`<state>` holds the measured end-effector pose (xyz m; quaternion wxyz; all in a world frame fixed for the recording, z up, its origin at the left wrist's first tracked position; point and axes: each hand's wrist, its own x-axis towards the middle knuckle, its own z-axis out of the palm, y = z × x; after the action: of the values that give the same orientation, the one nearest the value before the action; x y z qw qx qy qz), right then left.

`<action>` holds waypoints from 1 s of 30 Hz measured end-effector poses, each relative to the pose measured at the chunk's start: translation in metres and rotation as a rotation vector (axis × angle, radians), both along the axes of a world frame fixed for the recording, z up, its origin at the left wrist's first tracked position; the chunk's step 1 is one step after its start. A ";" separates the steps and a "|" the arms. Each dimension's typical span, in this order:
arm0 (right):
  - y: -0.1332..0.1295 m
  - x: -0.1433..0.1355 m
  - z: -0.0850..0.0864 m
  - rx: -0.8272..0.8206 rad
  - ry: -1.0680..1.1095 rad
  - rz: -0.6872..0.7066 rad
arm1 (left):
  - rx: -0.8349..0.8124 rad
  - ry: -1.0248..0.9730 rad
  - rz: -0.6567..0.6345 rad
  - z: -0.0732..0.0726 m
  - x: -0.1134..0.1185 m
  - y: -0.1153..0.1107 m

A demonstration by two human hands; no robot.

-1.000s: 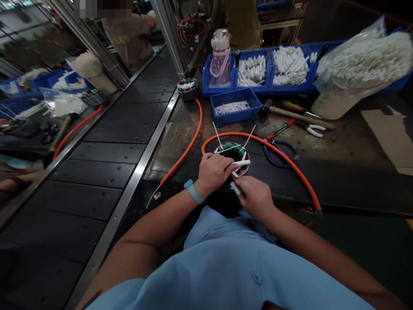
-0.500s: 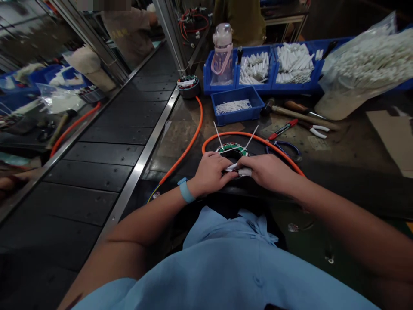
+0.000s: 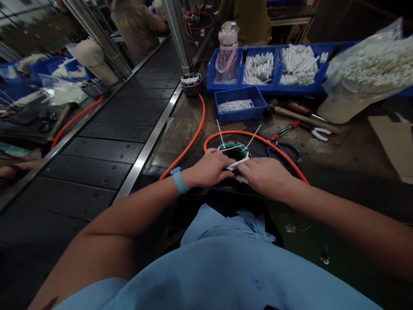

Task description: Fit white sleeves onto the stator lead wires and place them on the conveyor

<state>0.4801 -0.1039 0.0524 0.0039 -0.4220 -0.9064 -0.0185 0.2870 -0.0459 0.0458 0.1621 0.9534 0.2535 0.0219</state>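
Observation:
A ring-shaped motor stator (image 3: pixel 235 146) with green and white windings lies on the bench in front of me. Two thin white cable ties (image 3: pixel 220 132) stick up from its far side. Across its near side runs a white insulating sleeve (image 3: pixel 238 164), with my hands at its two ends. My left hand (image 3: pixel 209 167) rests over the stator's left edge, thumb and fingers closed about the sleeve's left end. From the right, my right hand (image 3: pixel 269 175) pinches the other end with curled fingers. The fingertips and the stator's near rim are partly hidden.
An orange cable (image 3: pixel 277 148) arcs behind the stator. Beyond stand a blue tray of ties (image 3: pixel 240 114), sleeve bins (image 3: pixel 298 66) and a pink bottle (image 3: pixel 226 54). A hammer (image 3: pixel 300 118), marker (image 3: pixel 285 130) and pliers (image 3: pixel 319 133) lie right. A conveyor (image 3: pixel 106 150) runs left, with another stator (image 3: pixel 191 84) beside it.
The white sleeve now lies more exposed and slanted between my hands. My right hand has turned and its fingers have shifted along it. The view has moved slightly.

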 end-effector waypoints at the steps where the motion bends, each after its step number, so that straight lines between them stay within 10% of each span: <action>1: -0.002 -0.005 0.003 0.031 -0.052 0.009 | 0.003 0.004 -0.009 0.001 0.000 0.000; 20: 0.027 -0.029 0.023 -0.180 -0.403 0.492 | 0.076 -0.025 -0.038 0.000 -0.006 -0.001; 30: 0.029 0.015 0.029 -0.165 0.056 0.235 | 0.055 -0.150 0.153 -0.009 -0.001 -0.017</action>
<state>0.4948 -0.0744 0.0812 -0.0033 -0.3122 -0.9475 0.0686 0.2859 -0.0633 0.0367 0.1524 0.9310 0.3120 0.1122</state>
